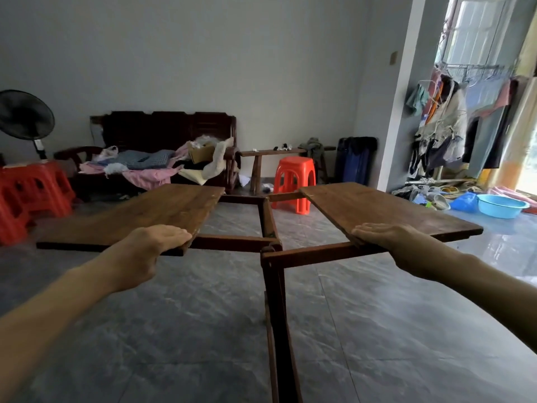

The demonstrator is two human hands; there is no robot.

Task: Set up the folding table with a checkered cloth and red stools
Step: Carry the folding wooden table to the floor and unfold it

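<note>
Wooden leaves are gripped at their near inner corners: left hand [158,245] on the left leaf [136,216], right hand [386,239] on the right leaf [377,210], fingers on top, thumbs probably beneath. Unfolding is underway above the frame [273,251]; next the leaves must meet. Red stool [295,181] waits behind.

Brown wooden folding table [273,242] dead centre, frame post at 6 o'clock, two wooden leaves apart with a gap between: left leaf [139,219] toward 9, right leaf [377,210] toward 3. Left hand [151,245] on near inner corner of left leaf, right hand [386,239] on near inner corner of right leaf. Red plastic stool [295,181] at 12, behind the gap. Stacked red plastic stools [29,193] at 9. Dark wooden sofa [162,141] at 11, against the wall, clothes piled on it. Black standing fan [26,117] at 10, behind the stacked stools. Blue plastic basin [501,205] at 3, on the floor. Clothes rack [465,117] at 2, behind the basin.
</note>
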